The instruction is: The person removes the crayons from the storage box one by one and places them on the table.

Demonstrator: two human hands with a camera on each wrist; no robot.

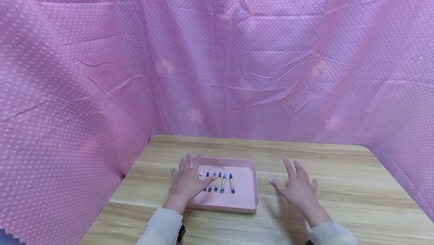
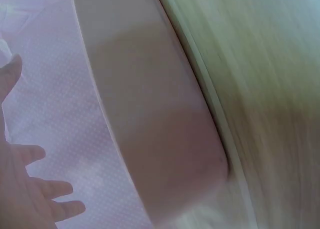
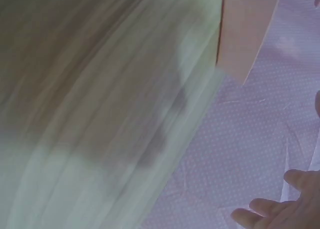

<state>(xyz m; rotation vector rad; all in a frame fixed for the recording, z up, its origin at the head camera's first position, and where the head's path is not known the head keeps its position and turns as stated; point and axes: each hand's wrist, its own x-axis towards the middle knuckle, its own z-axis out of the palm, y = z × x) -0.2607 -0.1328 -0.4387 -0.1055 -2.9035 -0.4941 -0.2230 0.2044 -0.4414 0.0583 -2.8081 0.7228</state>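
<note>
A shallow pink tray (image 1: pixel 242 199) lies on the wooden table, with several crayons (image 1: pixel 232 184) side by side in it. Their paper wrappers show blue, yellow, green and dark tones. Over the tray's left part hovers my left hand (image 1: pixel 187 181), fingers spread, its thumb overlapping the leftmost crayons in the head view. My right hand (image 1: pixel 298 190) is held above the table to the right of the tray, fingers apart and holding nothing. The left wrist view shows the outer wall of the tray (image 2: pixel 150 109) beside the spread left fingers (image 2: pixel 55 186).
The wooden table (image 1: pixel 356 192) extends around the tray to its rounded far corners. A pink dotted cloth (image 1: pixel 217 68) hangs behind the table and along both sides. Light sleeves (image 1: pixel 161 228) cover both forearms, and a dark strap shows at the left wrist.
</note>
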